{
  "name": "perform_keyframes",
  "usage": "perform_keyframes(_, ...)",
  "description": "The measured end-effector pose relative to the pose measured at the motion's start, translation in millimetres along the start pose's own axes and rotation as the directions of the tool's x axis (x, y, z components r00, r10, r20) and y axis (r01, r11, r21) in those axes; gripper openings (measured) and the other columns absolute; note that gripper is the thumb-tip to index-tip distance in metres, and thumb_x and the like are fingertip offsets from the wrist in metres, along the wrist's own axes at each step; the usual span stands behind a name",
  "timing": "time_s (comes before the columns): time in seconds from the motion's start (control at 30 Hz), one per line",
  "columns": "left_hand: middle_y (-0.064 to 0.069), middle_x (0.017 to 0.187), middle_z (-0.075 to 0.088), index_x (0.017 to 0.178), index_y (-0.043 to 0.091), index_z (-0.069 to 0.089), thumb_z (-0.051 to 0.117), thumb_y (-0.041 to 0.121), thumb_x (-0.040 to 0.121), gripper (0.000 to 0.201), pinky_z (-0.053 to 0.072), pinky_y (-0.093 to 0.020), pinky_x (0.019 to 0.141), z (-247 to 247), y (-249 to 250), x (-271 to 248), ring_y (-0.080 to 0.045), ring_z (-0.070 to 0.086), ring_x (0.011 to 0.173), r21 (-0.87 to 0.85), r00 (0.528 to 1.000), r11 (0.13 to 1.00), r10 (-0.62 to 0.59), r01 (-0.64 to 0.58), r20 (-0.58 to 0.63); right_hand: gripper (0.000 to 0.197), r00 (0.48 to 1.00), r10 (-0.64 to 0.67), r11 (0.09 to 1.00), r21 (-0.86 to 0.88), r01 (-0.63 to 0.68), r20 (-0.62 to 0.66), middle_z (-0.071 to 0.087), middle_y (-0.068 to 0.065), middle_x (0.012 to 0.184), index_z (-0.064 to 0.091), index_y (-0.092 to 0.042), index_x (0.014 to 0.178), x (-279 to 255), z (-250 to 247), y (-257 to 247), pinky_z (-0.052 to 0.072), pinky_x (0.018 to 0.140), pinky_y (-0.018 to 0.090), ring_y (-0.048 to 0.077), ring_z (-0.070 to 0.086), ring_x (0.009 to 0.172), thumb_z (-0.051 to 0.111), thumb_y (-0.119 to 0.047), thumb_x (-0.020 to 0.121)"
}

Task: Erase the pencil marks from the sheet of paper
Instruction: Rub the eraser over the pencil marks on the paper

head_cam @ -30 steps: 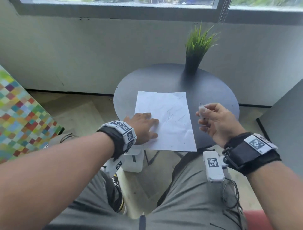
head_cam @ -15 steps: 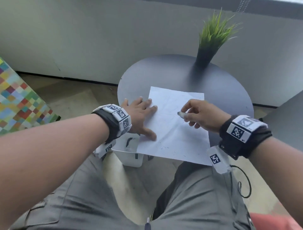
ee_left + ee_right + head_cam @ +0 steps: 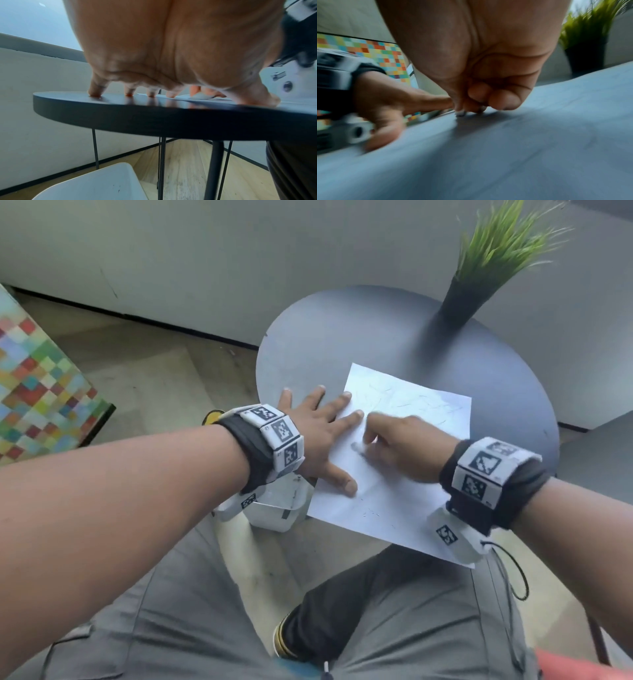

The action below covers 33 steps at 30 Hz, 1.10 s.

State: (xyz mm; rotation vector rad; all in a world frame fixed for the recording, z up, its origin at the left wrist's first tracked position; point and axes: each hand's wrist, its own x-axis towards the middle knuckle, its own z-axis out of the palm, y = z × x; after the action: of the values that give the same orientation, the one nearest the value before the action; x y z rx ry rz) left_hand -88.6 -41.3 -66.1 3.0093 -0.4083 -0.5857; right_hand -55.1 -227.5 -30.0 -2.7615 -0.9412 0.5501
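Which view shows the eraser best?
The left wrist view: the eraser shows as a pale tip on the paper. The right wrist view shows a blurred tip; in the head view the right hand hides it.

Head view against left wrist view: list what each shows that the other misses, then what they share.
Only the head view: the pencil marks scattered on the sheet of paper, the potted plant at the table's far side, and the right hand from above.

Only the left wrist view: the table's thin black legs and the eraser tip pressed to the paper.

Both: the left hand, fingers spread flat, on the round dark table and the paper's edge; the white bin below.
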Motion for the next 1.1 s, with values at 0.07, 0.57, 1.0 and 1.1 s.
perform_keyframes(0.07, 0.01, 0.163, -0.019, 0.153, 0.041, -0.01, 0.037, 0.103, 0.05, 0.129, 0.007, -0.073, 0.109, 0, 4, 1, -0.032, -0.011, 0.15, 0.003, 1.0, 1.0, -0.014, 0.014, 0.0, 0.025, 0.989, 0.124, 0.992, 0.005, -0.124, -0.086, 0.061, 0.005, 0.089, 0.05, -0.021, 0.095, 9, -7, 12, 0.042, 0.071, 0.034, 0.028, 0.054, 0.084, 0.049, -0.046, 0.094)
perform_keyframes(0.57, 0.005, 0.162, -0.022, 0.152, 0.043, -0.015, 0.038, 0.102, 0.052, 0.127, 0.007, -0.077, 0.106, -11, 13, -2, -0.037, -0.015, 0.149, 0.002, 0.997, 0.999, -0.038, 0.038, 0.073, 0.009, 0.994, -0.081, 0.996, 0.034, 0.079, 0.069, 0.058, 0.0, 0.083, 0.049, -0.022, 0.099, -10, 12, -13, 0.042, 0.067, 0.033, 0.023, 0.055, 0.077, 0.05, -0.03, 0.096)
perform_keyframes(1.0, -0.002, 0.163, -0.018, 0.153, 0.043, -0.013, 0.053, 0.094, 0.058, 0.126, 0.02, -0.07, 0.106, -28, 31, -7, -0.045, -0.011, 0.147, 0.062, 0.989, 0.995, -0.089, 0.082, 0.121, 0.016, 0.991, 0.094, 0.995, 0.055, -0.089, -0.093, 0.058, -0.001, 0.083, 0.054, -0.02, 0.096, -2, -8, 23, 0.042, 0.069, 0.03, 0.027, 0.055, 0.083, 0.052, -0.035, 0.093)
perform_keyframes(1.1, -0.001, 0.163, -0.019, 0.152, 0.045, -0.013, 0.056, 0.094, 0.055, 0.129, 0.019, -0.072, 0.105, -30, 31, -7, -0.045, -0.013, 0.147, 0.051, 0.985, 0.995, -0.095, 0.089, 0.142, 0.016, 1.0, -0.026, 1.0, -0.009, 0.026, 0.004, 0.056, -0.003, 0.078, 0.053, -0.018, 0.101, -10, -1, 14, 0.039, 0.067, 0.031, 0.026, 0.054, 0.079, 0.051, -0.033, 0.094)
